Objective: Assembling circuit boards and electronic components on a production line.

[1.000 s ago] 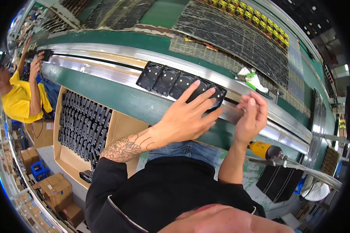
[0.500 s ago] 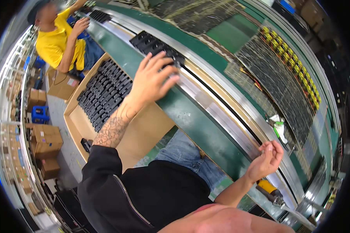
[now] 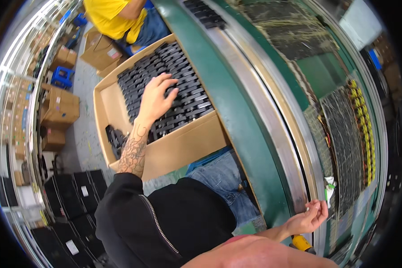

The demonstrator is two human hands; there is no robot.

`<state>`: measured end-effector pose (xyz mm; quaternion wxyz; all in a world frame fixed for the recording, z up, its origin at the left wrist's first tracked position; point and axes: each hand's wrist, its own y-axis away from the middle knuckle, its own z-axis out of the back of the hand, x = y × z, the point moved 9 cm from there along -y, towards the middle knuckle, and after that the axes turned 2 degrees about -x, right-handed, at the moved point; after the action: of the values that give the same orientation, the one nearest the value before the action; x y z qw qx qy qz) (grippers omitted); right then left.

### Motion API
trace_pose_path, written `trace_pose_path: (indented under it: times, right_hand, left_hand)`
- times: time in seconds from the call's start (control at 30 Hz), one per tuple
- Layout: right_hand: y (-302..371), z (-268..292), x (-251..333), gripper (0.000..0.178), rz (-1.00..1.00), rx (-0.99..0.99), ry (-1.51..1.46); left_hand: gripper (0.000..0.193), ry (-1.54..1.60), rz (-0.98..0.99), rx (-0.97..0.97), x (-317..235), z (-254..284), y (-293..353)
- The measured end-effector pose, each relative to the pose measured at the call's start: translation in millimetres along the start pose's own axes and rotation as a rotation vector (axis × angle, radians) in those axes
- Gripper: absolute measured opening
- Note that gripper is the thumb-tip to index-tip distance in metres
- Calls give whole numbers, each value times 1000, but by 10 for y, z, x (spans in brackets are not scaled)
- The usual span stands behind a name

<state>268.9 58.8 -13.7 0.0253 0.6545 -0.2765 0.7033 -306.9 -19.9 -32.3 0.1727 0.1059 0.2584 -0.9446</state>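
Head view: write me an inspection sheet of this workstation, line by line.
Surface: a green conveyor line with metal rails runs past the seated person.
Job's things: an open cardboard box beside the line holds rows of black flat parts.
Clutter: a yellow-handled tool near the right hand; stacked cardboard cartons and black cases on the floor.
Grips: left hand spread open, resting on the black parts; right hand loosely curled at the rail, holding nothing.
Cables: nothing seen.
Surroundings: a person in a yellow shirt works further along; dark component panels lie across the line.
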Motion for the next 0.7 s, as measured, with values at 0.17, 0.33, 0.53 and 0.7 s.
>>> trace_pose_path:
  times: [0.17,0.33,0.53,0.7]
  right_hand:
    - [11,54,35,20,95,-1,219]
    - [-83,88,-201,19,102,43,220]
    - [-236,174,-354,18,100,54,255]
    - [-140,96,-164,19,152,65,169]
  left_hand:
    - [46,-254,556,204,1192,669,966]
    - [61,-317,954,665,1490,1061,2039]
    - [67,-345,716,621,1368,860,1970]
    - [59,-586,826,661,1262,666,2010]
